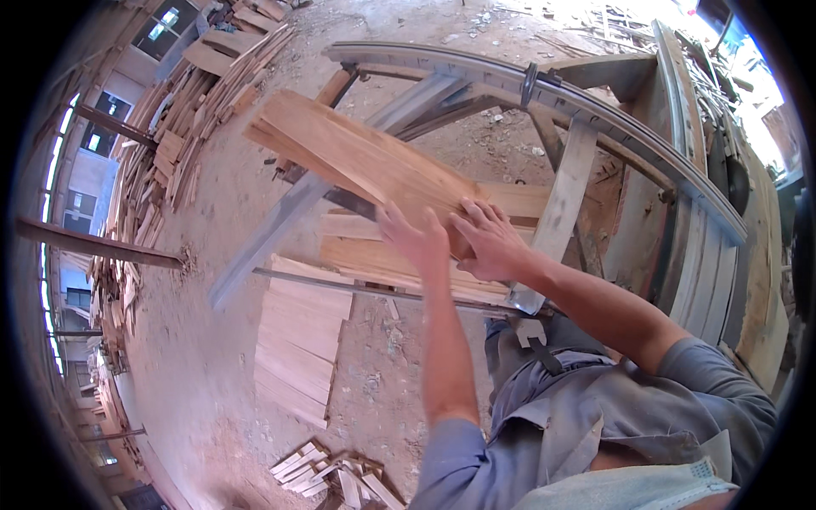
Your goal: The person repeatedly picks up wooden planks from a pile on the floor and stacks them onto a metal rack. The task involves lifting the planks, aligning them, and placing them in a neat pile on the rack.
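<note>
A long brown wooden board point(357, 157) slants from far left toward me, resting across a metal frame point(569, 187). At its near left edge is my left hand point(414, 236), closed on the edge with the thumb nearer the right; some of its fingers are hidden. My right hand point(489, 240) grips the near right end, fingers bent over the top face and partly hiding that end. Paler planks point(374, 252) lie beneath the board on the frame, partly covered by it and by my hands.
A long metal rail point(442, 61) with a dark clamp point(529, 83) curves along the far side. Joined flat planks point(297, 340) lie on the ground at left, with short offcuts point(306, 467) nearer. Stacked timber point(187, 119) lines the far left, beside upright posts point(102, 242).
</note>
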{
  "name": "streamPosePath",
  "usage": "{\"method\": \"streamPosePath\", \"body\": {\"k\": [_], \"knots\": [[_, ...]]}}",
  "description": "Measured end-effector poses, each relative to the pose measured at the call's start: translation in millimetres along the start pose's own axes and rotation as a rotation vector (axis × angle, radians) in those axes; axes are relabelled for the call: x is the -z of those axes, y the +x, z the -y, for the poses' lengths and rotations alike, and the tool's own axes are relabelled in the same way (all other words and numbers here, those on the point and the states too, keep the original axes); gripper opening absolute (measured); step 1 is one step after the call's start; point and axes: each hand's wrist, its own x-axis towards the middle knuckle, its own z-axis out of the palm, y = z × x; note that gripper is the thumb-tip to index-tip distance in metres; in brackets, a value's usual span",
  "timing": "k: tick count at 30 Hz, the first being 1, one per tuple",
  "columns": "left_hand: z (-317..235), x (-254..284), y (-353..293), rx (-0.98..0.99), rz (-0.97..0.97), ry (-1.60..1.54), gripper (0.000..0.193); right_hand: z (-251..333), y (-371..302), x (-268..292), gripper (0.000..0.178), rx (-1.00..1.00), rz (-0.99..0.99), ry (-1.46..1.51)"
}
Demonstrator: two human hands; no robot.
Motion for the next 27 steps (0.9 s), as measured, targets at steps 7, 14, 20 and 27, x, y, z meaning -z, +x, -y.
{"method": "streamPosePath", "body": {"k": [7, 14, 20, 27], "knots": [[-27.4, 52.0, -151.6, 0.067, 0.057, -0.209, 0.056, -58.1, -188.4, 6.6, 0.067, -0.122, -0.173, 0.031], [-87.1, 27.5, -176.2, -0.506, 0.448, -0.395, 0.047, -127.0, -332.7, 18.6, 0.045, -0.48, -0.133, 0.006], [-134.0, -38.7, -182.2, -0.832, 0.939, -0.007, 0.05, -152.1, -349.3, -35.6, 0.027, -0.618, -0.384, -0.1], [-139.7, -53.2, -209.4, -1.149, 1.061, 0.16, 0.046, -158.5, -360.9, -57.1, 0.032, -0.659, -0.495, -0.03]]}}
